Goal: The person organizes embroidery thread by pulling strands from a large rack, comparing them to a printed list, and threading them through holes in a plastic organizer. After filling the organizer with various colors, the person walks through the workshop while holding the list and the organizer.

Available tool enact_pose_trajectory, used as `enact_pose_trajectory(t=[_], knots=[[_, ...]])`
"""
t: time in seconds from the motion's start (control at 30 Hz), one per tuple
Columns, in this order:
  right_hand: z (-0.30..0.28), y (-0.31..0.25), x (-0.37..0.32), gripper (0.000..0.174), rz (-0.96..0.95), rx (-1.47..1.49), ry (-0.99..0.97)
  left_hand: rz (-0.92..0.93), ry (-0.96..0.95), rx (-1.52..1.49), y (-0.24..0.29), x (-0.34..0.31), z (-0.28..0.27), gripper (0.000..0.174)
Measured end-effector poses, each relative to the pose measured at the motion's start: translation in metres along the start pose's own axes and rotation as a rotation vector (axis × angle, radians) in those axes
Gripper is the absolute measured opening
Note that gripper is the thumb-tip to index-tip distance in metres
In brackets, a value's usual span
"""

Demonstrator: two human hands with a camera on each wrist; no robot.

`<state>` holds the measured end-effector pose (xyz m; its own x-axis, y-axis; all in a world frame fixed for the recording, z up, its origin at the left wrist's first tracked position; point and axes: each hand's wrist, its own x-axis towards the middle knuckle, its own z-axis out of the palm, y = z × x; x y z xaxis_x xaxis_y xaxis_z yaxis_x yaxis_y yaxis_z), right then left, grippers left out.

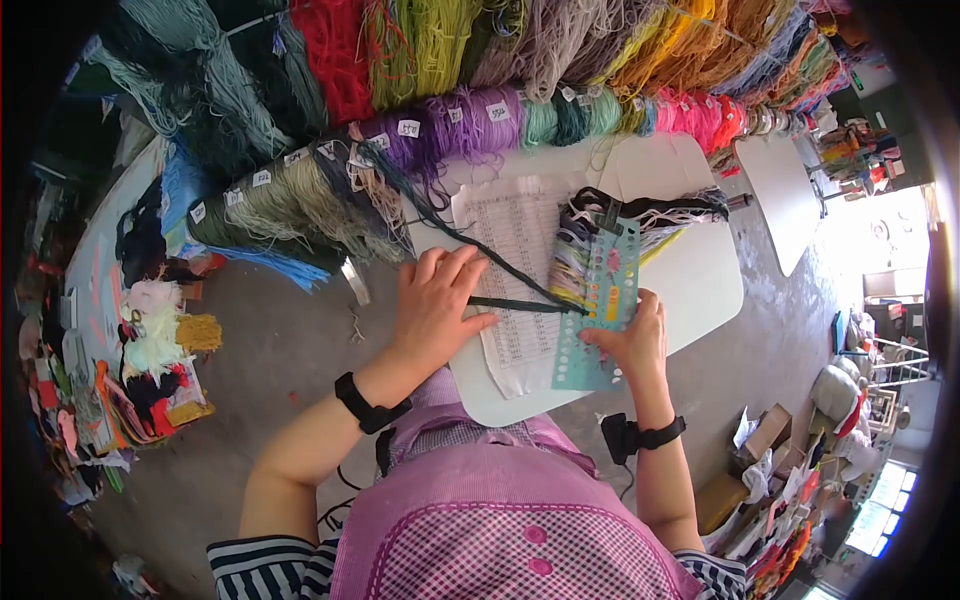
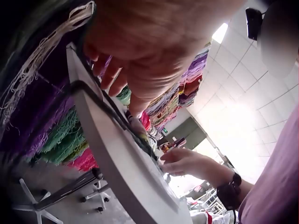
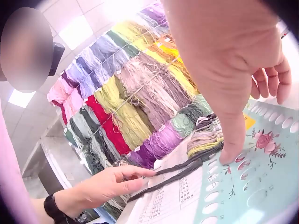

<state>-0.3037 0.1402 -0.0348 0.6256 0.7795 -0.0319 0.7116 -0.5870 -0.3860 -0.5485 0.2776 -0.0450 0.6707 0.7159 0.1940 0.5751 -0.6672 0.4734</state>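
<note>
A pale turquoise card with rows of punched holes and a floral print [image 1: 575, 362] lies on the white table over a printed sheet. Several skeins of thread [image 1: 572, 255] are looped through its holes. My right hand [image 1: 640, 345] grips the card's right side, thumb pressing on its front beside the holes. A dark green thread [image 1: 520, 303] runs from the card toward the left in two strands. My left hand [image 1: 432, 305] lies over these strands with fingers extended and thumb apart; in the right wrist view its index fingertip touches the upper strand [image 3: 180, 166].
The printed number sheet [image 1: 495, 215] lies on the white table [image 1: 700, 280]. A black clip [image 1: 607, 215] sits at the card's top. Labelled hanks of coloured thread [image 1: 490, 115] hang along the far edge. More yarn lies piled at the left [image 1: 155, 330].
</note>
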Motion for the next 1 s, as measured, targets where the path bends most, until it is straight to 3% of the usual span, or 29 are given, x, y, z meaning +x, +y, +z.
enact_pose_trajectory(t=[0.07,0.13,0.17,0.23,0.4,0.43,0.47,0.5,0.53,0.57,0.63,0.73,0.83,0.87,0.97,1.0], knots=[[-0.004,0.0,0.004,0.076,0.071,0.114,-0.05,-0.017,0.001,0.014,-0.001,-0.002,0.004,0.06],[-0.011,0.003,0.007,0.061,0.247,0.453,-0.281,-0.017,-0.005,0.027,-0.001,-0.003,0.004,0.058],[-0.012,0.002,0.007,0.061,0.242,0.453,-0.284,-0.01,-0.014,0.039,-0.001,-0.003,0.004,0.057],[-0.014,0.0,0.006,0.043,0.217,0.706,-0.226,-0.009,-0.002,0.042,-0.001,-0.004,0.006,0.055],[-0.044,0.021,0.027,0.032,0.169,1.142,-0.201,-0.034,0.008,0.028,-0.001,-0.006,0.009,0.051],[-0.067,0.024,0.033,0.037,0.163,1.132,-0.131,-0.04,0.011,0.03,-0.002,-0.007,0.01,0.051],[-0.086,0.029,0.039,0.041,0.263,1.154,0.107,-0.045,0.012,0.031,-0.001,-0.008,0.01,0.05],[-0.116,0.054,0.051,0.039,0.212,1.06,0.084,-0.049,0.013,0.034,-0.001,-0.008,0.009,0.05],[-0.136,0.092,0.067,0.034,0.07,0.952,0.279,-0.053,0.004,0.037,-0.001,-0.008,0.009,0.05],[-0.171,0.105,0.077,0.032,0.006,1.054,0.347,-0.058,-0.004,0.04,0.0,-0.008,0.008,0.05],[-0.238,0.162,0.096,0.041,-0.374,0.153,0.638,-0.071,-0.011,0.045,0.001,-0.008,0.008,0.05],[-0.319,0.156,0.096,0.067,-0.372,-0.441,0.82,-0.086,-0.018,0.055,0.003,-0.009,0.008,0.051],[-0.312,0.117,0.086,0.054,-0.396,-0.193,0.885,-0.114,-0.037,0.065,0.007,-0.009,0.006,0.051],[-0.303,0.11,0.084,0.045,-0.439,-0.076,0.815,-0.139,-0.054,0.07,0.008,-0.008,0.003,0.051],[-0.239,0.058,0.085,0.051,-0.256,0.928,0.568,-0.212,-0.001,0.083,0.008,-0.011,0.007,0.05],[-0.217,0.053,0.084,0.054,-0.275,0.92,0.456,-0.23,0.019,0.072,0.006,-0.011,0.01,0.049]])
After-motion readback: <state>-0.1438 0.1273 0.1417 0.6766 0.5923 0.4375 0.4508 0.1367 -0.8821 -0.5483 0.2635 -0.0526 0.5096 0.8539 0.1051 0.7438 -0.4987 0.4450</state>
